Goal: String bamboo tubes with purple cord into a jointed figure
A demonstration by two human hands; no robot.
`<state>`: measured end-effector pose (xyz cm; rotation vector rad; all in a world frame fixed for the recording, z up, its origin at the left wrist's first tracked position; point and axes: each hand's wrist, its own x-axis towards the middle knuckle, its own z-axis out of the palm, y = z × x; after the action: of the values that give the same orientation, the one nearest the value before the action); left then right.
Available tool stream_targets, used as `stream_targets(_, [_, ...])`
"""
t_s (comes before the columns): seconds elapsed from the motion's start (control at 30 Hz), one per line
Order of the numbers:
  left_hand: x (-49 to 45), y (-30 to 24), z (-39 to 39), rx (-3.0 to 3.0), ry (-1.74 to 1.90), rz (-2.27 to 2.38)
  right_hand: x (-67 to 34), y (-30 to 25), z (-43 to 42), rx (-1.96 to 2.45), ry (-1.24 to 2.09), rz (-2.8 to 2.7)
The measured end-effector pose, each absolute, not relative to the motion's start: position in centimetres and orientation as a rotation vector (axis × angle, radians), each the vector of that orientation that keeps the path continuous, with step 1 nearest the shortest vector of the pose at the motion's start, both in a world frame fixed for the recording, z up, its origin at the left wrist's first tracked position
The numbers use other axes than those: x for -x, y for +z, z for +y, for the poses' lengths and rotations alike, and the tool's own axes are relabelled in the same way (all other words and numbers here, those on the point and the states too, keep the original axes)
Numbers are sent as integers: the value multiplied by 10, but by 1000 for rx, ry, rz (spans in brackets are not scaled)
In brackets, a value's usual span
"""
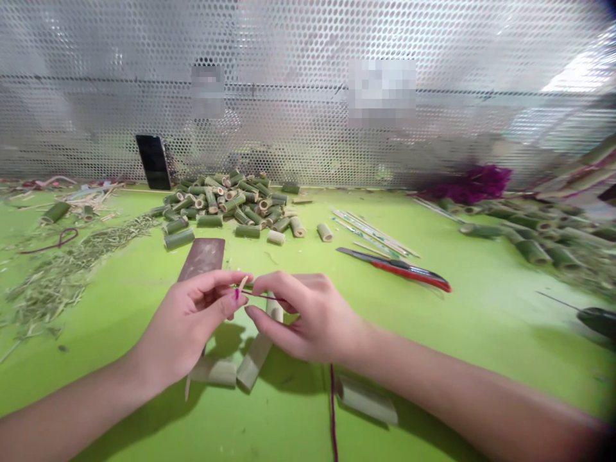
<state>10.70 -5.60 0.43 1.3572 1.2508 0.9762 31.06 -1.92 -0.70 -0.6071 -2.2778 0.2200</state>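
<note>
My left hand (pixel 185 327) pinches a thin pale bamboo stick (pixel 243 282) between thumb and fingers. Purple cord (pixel 332 410) is looped around the stick at the fingertips and runs taut across to my right hand (pixel 312 314). The fingers of that hand are closed on the cord, whose tail hangs down past the wrist toward the front of the table. Below the hands lie pale peeled bamboo pieces, one tilted bamboo tube (pixel 255 360) and a shorter bamboo tube (pixel 215 371) beside it. Another bamboo tube (pixel 368 401) lies under my right forearm.
Behind the hands are a brown flat block (pixel 205 256) and a heap of green bamboo pieces (pixel 231 202). A red-handled utility knife (pixel 409 273) and thin sticks (pixel 375 231) lie right. A phone (pixel 154 162) leans against the perforated metal wall (pixel 298 128); shavings (pixel 72 269) lie left.
</note>
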Motion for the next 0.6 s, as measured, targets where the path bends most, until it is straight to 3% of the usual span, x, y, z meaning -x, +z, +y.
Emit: stream_targets(0.6, [-113, 1, -60, -1605, 905, 1305, -308, -4, -23, 675, 120, -2333])
